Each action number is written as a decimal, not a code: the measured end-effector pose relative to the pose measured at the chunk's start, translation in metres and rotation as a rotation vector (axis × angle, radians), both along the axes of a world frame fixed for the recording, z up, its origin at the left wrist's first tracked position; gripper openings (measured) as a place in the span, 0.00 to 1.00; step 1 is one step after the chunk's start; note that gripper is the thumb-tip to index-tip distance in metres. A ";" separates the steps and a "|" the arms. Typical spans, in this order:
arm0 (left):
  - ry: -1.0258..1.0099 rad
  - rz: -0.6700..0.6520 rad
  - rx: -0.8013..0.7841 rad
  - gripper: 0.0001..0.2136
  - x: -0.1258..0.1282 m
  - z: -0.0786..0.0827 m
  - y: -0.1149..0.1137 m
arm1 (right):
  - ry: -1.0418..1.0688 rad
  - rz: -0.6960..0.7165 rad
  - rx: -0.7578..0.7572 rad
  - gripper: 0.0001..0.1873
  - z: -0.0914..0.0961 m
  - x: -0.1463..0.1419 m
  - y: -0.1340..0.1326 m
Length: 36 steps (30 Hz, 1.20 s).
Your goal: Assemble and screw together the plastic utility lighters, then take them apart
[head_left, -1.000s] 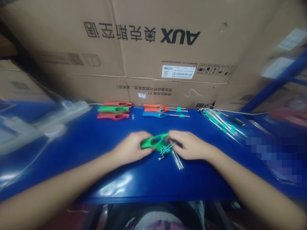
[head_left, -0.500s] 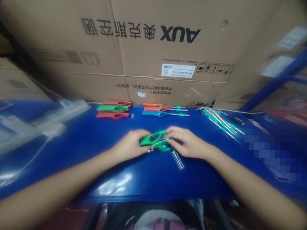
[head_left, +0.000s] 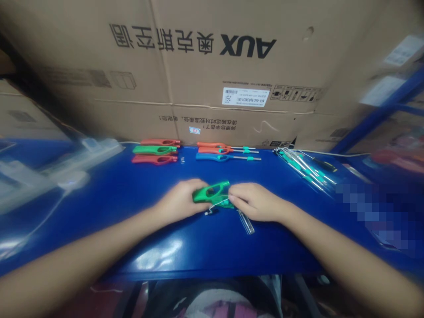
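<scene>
My left hand (head_left: 183, 198) is closed around the rear end of a green lighter handle (head_left: 217, 189), which has an oval opening through it. At its front end, my right hand (head_left: 256, 201) is closed, fingertips pressed together. A thin white wire (head_left: 217, 203) runs from those fingertips leftward below the handle and ends in a small tip. Whatever else the right fingers hold is hidden. Another green piece (head_left: 228, 204) shows under the wire, partly covered. Below my right hand lies a clear and metallic tube-like piece (head_left: 247, 223) on the blue table (head_left: 185, 243).
Red and green lighter handles (head_left: 155, 154) lie at the back left. Beside them are orange and blue lighters (head_left: 215, 157) with metal rods. Several rods with teal clips (head_left: 303, 168) and a screwdriver (head_left: 321, 164) lie at right. A power strip (head_left: 76, 170) stands left; a large carton (head_left: 198, 79) walls the back.
My right fingers have closed further, covering the dark piece that showed between them. The wire's loose end has dropped slightly. My left hand keeps its hold on the green handle.
</scene>
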State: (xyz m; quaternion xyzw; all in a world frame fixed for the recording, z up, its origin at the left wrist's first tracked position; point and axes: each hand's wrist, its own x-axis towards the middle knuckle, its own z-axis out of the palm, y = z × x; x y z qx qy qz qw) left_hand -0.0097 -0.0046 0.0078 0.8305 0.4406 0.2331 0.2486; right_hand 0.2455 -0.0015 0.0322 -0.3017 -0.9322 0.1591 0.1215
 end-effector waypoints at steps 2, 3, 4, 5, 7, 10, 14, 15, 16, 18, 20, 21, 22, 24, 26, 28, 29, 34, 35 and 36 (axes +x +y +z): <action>-0.002 0.002 -0.006 0.13 0.000 0.001 -0.001 | 0.016 -0.012 0.005 0.13 -0.001 -0.001 -0.001; -0.006 0.003 -0.010 0.13 0.001 0.001 -0.001 | 0.017 -0.025 0.009 0.13 -0.002 -0.001 -0.001; -0.010 0.004 -0.014 0.14 0.001 0.001 -0.001 | 0.018 -0.038 0.012 0.14 -0.003 -0.001 -0.001; -0.011 0.006 -0.017 0.14 0.001 0.002 -0.001 | 0.020 -0.043 0.009 0.15 -0.004 -0.002 -0.001; -0.005 0.010 -0.021 0.15 0.001 0.002 -0.001 | 0.033 -0.025 -0.004 0.12 -0.006 -0.002 -0.001; 0.038 0.020 -0.012 0.15 -0.001 0.005 0.001 | 0.127 -0.027 -0.014 0.06 -0.005 0.001 0.001; 0.150 0.038 -0.019 0.17 -0.010 0.015 0.007 | 0.294 -0.147 -0.054 0.06 0.008 0.009 0.001; 0.185 0.043 -0.024 0.17 -0.013 0.017 0.008 | 0.275 -0.169 -0.092 0.06 0.012 0.011 0.001; 0.218 0.040 -0.031 0.18 -0.015 0.020 0.010 | 0.226 -0.175 -0.135 0.06 0.017 0.013 0.000; 0.267 0.019 -0.042 0.19 -0.020 0.024 0.013 | 0.087 -0.153 -0.210 0.08 0.024 0.015 -0.003; 0.285 -0.003 -0.051 0.20 -0.022 0.026 0.014 | -0.055 -0.136 -0.234 0.12 0.028 0.016 -0.006; 0.282 -0.008 -0.049 0.21 -0.022 0.026 0.014 | -0.114 -0.142 -0.228 0.13 0.029 0.017 -0.007; 0.271 -0.006 -0.043 0.22 -0.022 0.026 0.013 | -0.166 -0.153 -0.217 0.12 0.030 0.017 -0.008; 0.227 -0.001 -0.019 0.24 -0.019 0.026 0.010 | -0.240 -0.172 -0.198 0.09 0.030 0.017 -0.009; 0.170 -0.009 0.009 0.26 -0.015 0.024 0.007 | -0.278 -0.197 -0.199 0.06 0.029 0.017 -0.010; 0.142 -0.031 0.018 0.28 -0.011 0.023 0.003 | -0.303 -0.214 -0.218 0.11 0.029 0.016 -0.012; 0.146 -0.045 0.015 0.28 -0.010 0.023 0.001 | -0.318 -0.212 -0.227 0.15 0.028 0.016 -0.012; 0.210 -0.067 0.013 0.21 -0.009 0.019 0.000 | -0.398 -0.168 -0.209 0.13 0.028 0.014 -0.013; 0.213 -0.073 0.020 0.20 -0.010 0.018 0.001 | -0.394 -0.169 -0.203 0.10 0.028 0.015 -0.011; 0.214 -0.084 0.028 0.18 -0.011 0.017 0.002 | -0.384 -0.174 -0.201 0.08 0.027 0.017 -0.008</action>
